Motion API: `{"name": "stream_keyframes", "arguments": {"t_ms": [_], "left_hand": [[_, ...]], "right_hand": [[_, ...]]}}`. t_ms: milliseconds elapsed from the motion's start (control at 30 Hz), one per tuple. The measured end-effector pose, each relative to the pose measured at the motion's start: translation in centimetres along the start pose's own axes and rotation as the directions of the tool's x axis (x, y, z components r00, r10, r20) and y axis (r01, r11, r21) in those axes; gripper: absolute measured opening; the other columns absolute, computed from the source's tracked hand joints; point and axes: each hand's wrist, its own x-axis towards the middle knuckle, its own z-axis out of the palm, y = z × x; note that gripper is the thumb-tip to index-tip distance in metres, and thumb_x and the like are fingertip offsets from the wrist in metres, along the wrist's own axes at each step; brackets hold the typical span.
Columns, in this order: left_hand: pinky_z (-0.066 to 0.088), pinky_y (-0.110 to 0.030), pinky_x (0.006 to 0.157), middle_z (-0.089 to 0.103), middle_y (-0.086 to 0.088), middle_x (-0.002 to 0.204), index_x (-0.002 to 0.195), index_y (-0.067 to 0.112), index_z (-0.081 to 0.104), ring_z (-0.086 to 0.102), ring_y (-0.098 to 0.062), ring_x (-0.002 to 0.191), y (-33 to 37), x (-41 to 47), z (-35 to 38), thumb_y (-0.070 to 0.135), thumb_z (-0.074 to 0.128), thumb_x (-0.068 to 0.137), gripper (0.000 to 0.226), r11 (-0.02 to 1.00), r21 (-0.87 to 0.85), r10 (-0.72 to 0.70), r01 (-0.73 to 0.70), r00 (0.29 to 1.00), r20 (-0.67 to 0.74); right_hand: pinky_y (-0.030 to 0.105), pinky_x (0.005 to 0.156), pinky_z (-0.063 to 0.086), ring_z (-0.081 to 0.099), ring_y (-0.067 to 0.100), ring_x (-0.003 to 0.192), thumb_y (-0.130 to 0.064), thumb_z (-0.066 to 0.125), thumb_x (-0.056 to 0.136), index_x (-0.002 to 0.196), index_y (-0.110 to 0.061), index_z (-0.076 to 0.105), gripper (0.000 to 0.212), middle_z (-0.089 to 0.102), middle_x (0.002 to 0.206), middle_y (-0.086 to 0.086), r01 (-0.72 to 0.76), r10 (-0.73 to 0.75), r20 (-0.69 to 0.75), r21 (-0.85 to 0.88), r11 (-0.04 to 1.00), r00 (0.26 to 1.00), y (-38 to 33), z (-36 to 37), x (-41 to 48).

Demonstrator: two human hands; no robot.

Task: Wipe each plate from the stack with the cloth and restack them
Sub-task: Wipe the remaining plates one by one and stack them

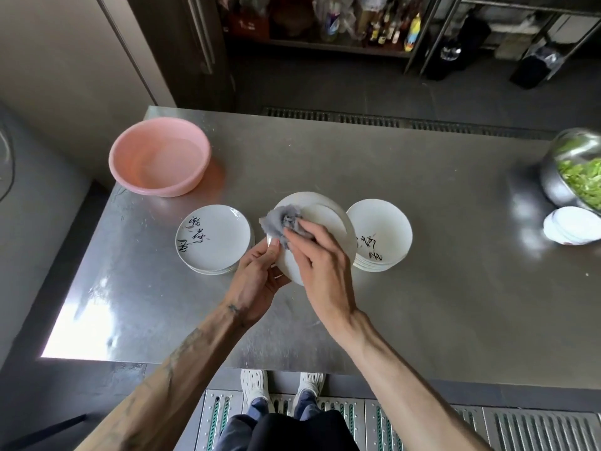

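Gripping plate [328, 222], left fingers [261, 255]; right fingers [304, 242] clutching cloth [281, 222]; pink basin [130, 182] holds water; steel bowl [553, 182], greens [582, 180].

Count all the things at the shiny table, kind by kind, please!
Stacks of plates: 3
Held plate: 1
Grey cloth: 1
Pink basin: 1
Metal bowl of greens: 1
Total: 7

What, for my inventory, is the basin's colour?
The basin is pink, clearest in the head view.
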Motion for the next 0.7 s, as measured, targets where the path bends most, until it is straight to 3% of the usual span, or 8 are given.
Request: {"name": "stream_keyframes", "arguments": {"t_ms": [133,233,400,533,700], "left_hand": [[0.060,-0.032,0.079,0.072,-0.017,0.122,0.122,0.013,0.073,0.072,-0.024,0.102,0.2,0.4,-1.0,0.026,0.044,0.109,0.034,1.000,-0.013,0.025,-0.026,0.999,-0.042],[0.060,-0.032,0.080,0.073,-0.017,0.120,0.120,0.013,0.073,0.072,-0.023,0.100,-0.1,0.7,-0.8,0.026,0.044,0.110,0.034,0.999,0.019,0.030,-0.028,0.996,-0.081],[0.060,-0.029,0.077,0.074,-0.017,0.113,0.121,0.008,0.070,0.072,-0.024,0.096,-0.1,1.4,-0.3,0.025,0.045,0.109,0.033,0.999,0.013,0.039,-0.037,0.992,-0.120],[0.061,-0.037,0.089,0.071,-0.021,0.123,0.127,0.002,0.067,0.070,-0.028,0.104,0.2,1.7,-0.3,0.031,0.047,0.108,0.040,0.998,-0.019,0.053,-0.057,0.984,-0.170],[0.060,-0.036,0.090,0.070,-0.023,0.125,0.128,0.003,0.066,0.070,-0.030,0.107,0.1,1.8,-0.2,0.030,0.047,0.108,0.039,0.996,-0.053,0.061,-0.072,0.983,-0.176]], "right_hand": [[0.025,0.107,0.048,0.059,0.011,0.125,-0.004,0.068,0.094,0.126,-0.016,0.072,0.034,0.060,0.137,-0.003,0.049,-0.046,0.048,-0.073,0.996,0.998,1.1,-0.1,-3.1],[0.030,0.103,0.051,0.062,0.014,0.122,-0.002,0.069,0.093,0.125,-0.015,0.072,0.035,0.062,0.133,0.000,-0.043,0.044,0.001,-0.114,0.993,0.999,0.9,0.2,-3.7],[0.024,0.104,0.048,0.062,0.014,0.120,-0.004,0.071,0.092,0.124,-0.013,0.073,0.034,0.062,0.132,0.002,-0.105,0.101,-0.046,-0.089,0.991,0.994,-0.8,1.8,-2.8],[0.030,0.102,0.052,0.064,0.015,0.118,-0.006,0.068,0.095,0.124,-0.013,0.074,0.031,0.063,0.130,0.003,-0.212,0.203,-0.142,-0.053,0.976,0.969,0.0,1.2,-3.0],[0.026,0.105,0.049,0.062,0.013,0.122,-0.007,0.067,0.096,0.126,-0.015,0.073,0.031,0.063,0.133,0.002,-0.183,0.177,-0.119,-0.042,0.982,0.977,-0.8,2.5,-2.9]]}}
